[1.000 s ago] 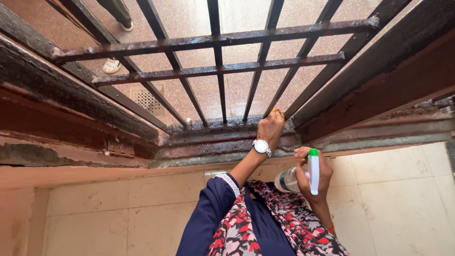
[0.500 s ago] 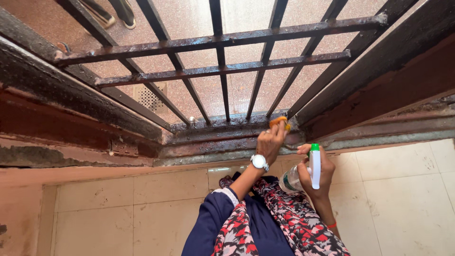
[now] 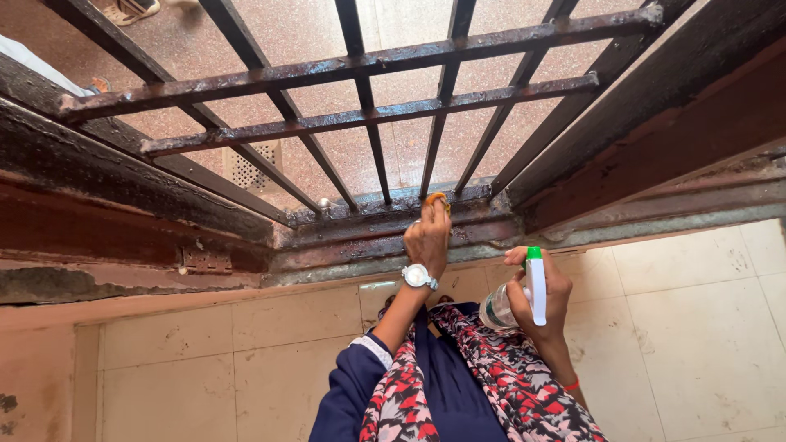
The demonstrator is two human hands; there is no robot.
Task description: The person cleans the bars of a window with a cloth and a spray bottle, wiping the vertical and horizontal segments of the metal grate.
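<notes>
My left hand, with a silver wristwatch, presses a small orange scrub pad against the wet bottom rail of a dark rusty metal grille, at the foot of one upright bar. To the right and lower down, my right hand grips a clear spray bottle with a white trigger head and green tip; it is held apart from the grille. My navy sleeve and red patterned scarf fill the bottom centre.
A heavy dark door frame rises on the right and a worn reddish frame with a hinge runs on the left. Beige floor tiles lie below me. Beyond the bars are speckled flooring, a floor drain and another person's sandalled foot.
My left hand has slid the orange pad leftward along the bottom rail, from the right corner to about one bar over. The right hand and bottle have barely moved. The feet outside moved away.
</notes>
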